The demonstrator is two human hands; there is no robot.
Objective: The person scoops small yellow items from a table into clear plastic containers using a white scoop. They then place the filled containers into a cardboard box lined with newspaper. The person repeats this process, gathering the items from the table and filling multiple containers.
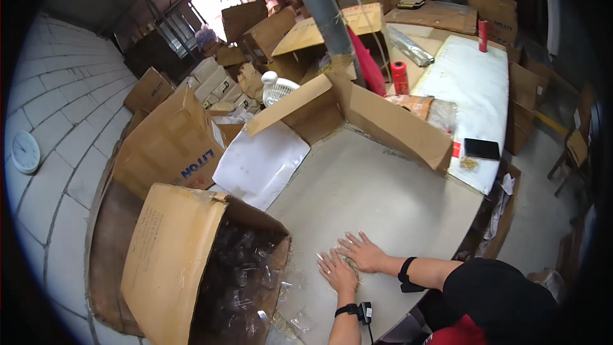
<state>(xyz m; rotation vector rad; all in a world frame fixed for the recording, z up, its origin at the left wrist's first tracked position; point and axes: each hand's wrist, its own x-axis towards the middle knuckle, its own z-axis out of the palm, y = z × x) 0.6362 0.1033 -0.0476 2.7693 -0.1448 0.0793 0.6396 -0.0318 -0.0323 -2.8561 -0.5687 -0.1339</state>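
Observation:
My left hand lies flat on the grey tabletop, fingers stretched out. Just beyond it and to the right, my right hand is also spread flat, its fingertips pointing left. Small straw-coloured bits show around and between the hands, too fine to make out. Each wrist wears a black strap. Left of the hands, an open cardboard box lies on its side, with many small clear plastic pieces in its dark inside. A few clear scraps lie on the tabletop by the box's mouth.
Cardboard flaps wall the table's far edge. A white sheet lies at the far left, beside a large carton. On a white-covered surface to the right are a black phone-like slab, golden bits and red cylinders. A grey post rises behind.

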